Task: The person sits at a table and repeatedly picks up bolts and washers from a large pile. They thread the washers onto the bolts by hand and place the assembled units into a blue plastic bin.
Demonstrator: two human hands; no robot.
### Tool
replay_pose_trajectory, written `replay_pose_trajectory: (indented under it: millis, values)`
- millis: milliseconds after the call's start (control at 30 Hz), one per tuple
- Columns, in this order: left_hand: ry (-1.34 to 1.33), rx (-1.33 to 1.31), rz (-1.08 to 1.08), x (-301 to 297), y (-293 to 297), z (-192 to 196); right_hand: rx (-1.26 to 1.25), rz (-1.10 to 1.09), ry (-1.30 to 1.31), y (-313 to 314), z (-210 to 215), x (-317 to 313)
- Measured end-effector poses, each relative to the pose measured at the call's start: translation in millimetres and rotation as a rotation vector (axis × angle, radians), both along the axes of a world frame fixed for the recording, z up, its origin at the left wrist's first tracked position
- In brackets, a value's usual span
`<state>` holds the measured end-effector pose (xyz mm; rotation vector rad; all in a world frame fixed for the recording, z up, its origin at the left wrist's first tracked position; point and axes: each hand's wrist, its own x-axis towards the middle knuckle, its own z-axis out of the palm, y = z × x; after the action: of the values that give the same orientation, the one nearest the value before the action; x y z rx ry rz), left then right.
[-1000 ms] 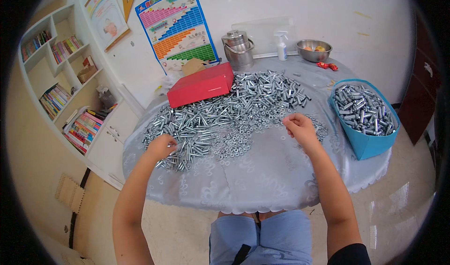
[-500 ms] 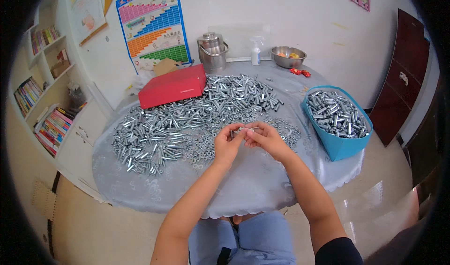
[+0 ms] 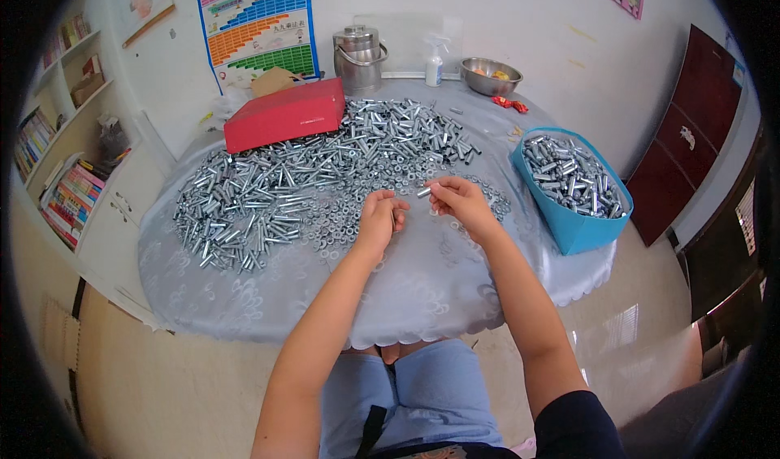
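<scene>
My right hand [image 3: 459,202] pinches a short silvery expansion bolt [image 3: 423,192] between thumb and fingertips, its end pointing toward my left hand. A little to the left, my left hand [image 3: 379,218] is curled closed; a small dark metallic bit shows at its fingers, too small to name. Both hands hover over the near edge of a spread of washers and nuts [image 3: 335,223]. Left of and beyond these lies a large heap of loose metal bolts and sleeves [image 3: 244,199] on the grey tablecloth [image 3: 236,296].
At the right stands a blue box [image 3: 574,233] full of metal bolts. A red box [image 3: 284,118] lies on the heap's far side. Along the back are a steel pot [image 3: 357,69], a spray bottle [image 3: 435,65], a steel bowl [image 3: 479,81] with fruit, and red wrapped pieces [image 3: 509,104].
My hands were together at a small piece; now they are apart, with the bolt in my right hand. The whole view has shifted, so the table sits higher and slightly left.
</scene>
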<state>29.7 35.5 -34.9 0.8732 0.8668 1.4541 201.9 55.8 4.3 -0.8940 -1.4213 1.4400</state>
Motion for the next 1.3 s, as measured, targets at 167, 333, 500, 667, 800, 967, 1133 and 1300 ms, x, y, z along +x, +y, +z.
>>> replay_pose_trajectory:
  millis: [167,333,500,667,800,967,1133,1300]
  values:
    - [0.193,0.095,0.017,9.1,-6.5,0.5,0.062,-0.112,0.015,1.1,-0.3,-2.0]
    - [0.211,0.102,-0.144,8.3,-20.4,20.0,0.075,-0.124,0.062,2.6,-3.5,2.4]
    - [-0.044,0.053,-0.215,-2.7,-12.2,7.7,0.054,-0.088,0.043,-3.1,3.4,-2.2]
    - [0.178,0.063,-0.069,12.0,-16.4,12.4,0.073,-0.088,0.057,-4.5,3.2,-2.6]
    - [0.32,0.138,-0.172,13.3,-19.5,11.4,0.103,-0.082,0.058,-7.3,5.5,-2.6]
    - [0.243,0.08,-0.141,10.6,-24.2,19.3,0.155,-0.052,0.036,-4.8,1.5,-3.7]
    - [0.175,0.045,-0.051,7.6,-24.9,25.4,0.15,-0.078,0.019,-0.9,-1.5,-0.6]
    - [0.162,0.016,-0.017,5.9,-24.3,23.7,0.18,-0.063,0.004,-3.3,-1.2,-4.8]
